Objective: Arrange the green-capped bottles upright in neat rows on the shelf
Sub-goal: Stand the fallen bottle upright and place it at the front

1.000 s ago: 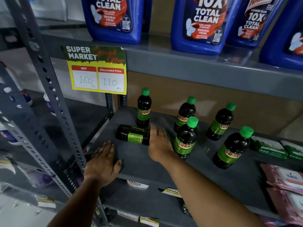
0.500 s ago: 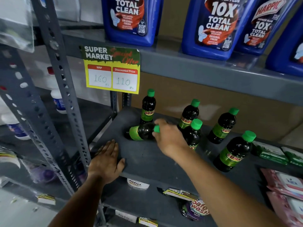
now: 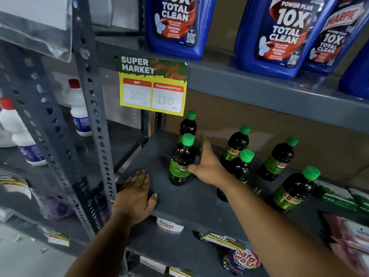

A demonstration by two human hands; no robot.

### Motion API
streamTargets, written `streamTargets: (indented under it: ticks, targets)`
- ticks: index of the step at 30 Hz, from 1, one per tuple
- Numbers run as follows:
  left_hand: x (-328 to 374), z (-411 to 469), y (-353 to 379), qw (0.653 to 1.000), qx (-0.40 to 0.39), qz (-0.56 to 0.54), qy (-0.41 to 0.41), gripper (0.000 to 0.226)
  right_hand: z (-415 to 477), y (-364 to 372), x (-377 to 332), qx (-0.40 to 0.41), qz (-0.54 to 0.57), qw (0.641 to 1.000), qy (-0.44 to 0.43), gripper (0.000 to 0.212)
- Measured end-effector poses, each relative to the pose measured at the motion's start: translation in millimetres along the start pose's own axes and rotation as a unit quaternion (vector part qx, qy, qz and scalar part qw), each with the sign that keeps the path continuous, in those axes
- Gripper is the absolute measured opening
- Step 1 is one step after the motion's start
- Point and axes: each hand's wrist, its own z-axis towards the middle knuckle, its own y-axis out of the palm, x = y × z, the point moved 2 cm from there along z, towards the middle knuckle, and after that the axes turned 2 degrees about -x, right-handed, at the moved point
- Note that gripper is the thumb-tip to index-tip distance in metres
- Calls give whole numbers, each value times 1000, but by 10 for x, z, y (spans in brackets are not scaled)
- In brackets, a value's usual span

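Note:
Several dark bottles with green caps and green labels stand upright on the grey shelf (image 3: 189, 202). The front-left bottle (image 3: 181, 160) stands just ahead of the back-left bottle (image 3: 188, 122). My right hand (image 3: 207, 166) is right beside the front-left bottle, fingers spread, thumb against its label. Right of that hand stand a rear bottle (image 3: 237, 143), a nearer bottle (image 3: 242, 166) partly behind my wrist, another bottle (image 3: 279, 158) and a front-right bottle (image 3: 293, 190). My left hand (image 3: 133, 194) lies flat on the shelf's front left corner.
A yellow price tag (image 3: 153, 86) hangs from the upper shelf, which carries big blue cleaner bottles (image 3: 175, 27). Green packets (image 3: 337, 194) and pink packets (image 3: 351, 232) lie at the right. A perforated grey post (image 3: 89, 116) stands left, with white red-capped bottles (image 3: 79, 108) beyond.
The bottle that lay on its side now stands upright at the front left; my right hand lifted it by the cap end and has spread its fingers. My left hand stayed put.

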Motion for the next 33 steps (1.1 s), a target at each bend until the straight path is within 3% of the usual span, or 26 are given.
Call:
streamTargets:
  ticks: [3,7,9,13,33]
  targets:
    - [-5,2,5,1000,2,0,2,69,3,192,311,-39,18,998,48,98]
    - [-12,13,10,1000,2,-8,-2,70,102,476,726,-48,31,997,45,68]
    - [-16,17,15,1000,1,-10,-3,71,135,539,842,-21,32,998,41,63]
    - [-19,27,21,1000,-2,-5,-2,72,128,553,781,31,4,999,44,65]
    - [-33,37,54,1000,-7,-10,1,73,83,654,889,44,8,998,54,70]
